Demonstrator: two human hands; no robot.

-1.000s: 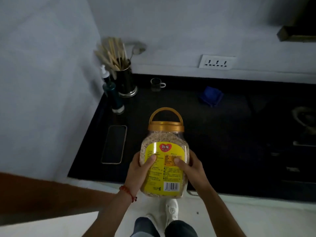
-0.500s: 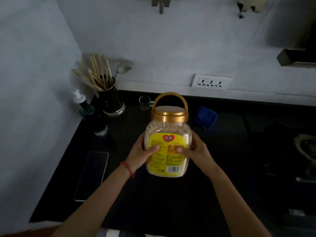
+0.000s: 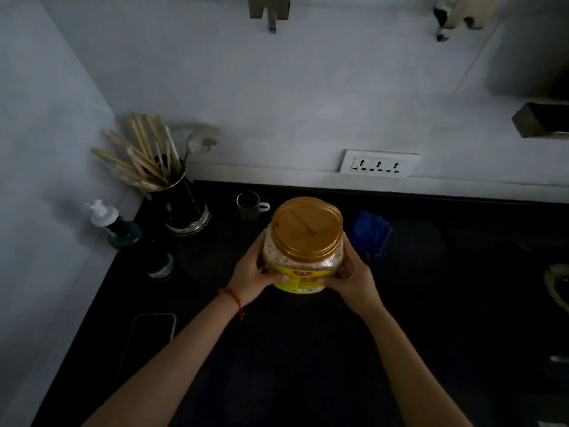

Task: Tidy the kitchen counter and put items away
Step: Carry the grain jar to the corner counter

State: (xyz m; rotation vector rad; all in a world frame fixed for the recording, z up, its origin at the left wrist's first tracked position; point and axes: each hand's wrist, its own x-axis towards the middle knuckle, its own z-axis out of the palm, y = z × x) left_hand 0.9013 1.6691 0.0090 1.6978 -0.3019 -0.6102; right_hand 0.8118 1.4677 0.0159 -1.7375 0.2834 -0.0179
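Head view: you've carried the oats jar (image 3: 303, 246) from the counter's front edge toward mid-frame, lid now facing you. Left hand (image 3: 251, 277) and right hand (image 3: 354, 280) clasp its 2 sides over the black counter (image 3: 308, 365); set-down looks close.

We reach both bare forearms forward and inward from the lower frame. Our left hand (image 3: 251, 277), a red thread at its wrist, and our right hand (image 3: 354, 280) face each other with fingers curled, thumbs pointing inward, clasping from opposite sides.
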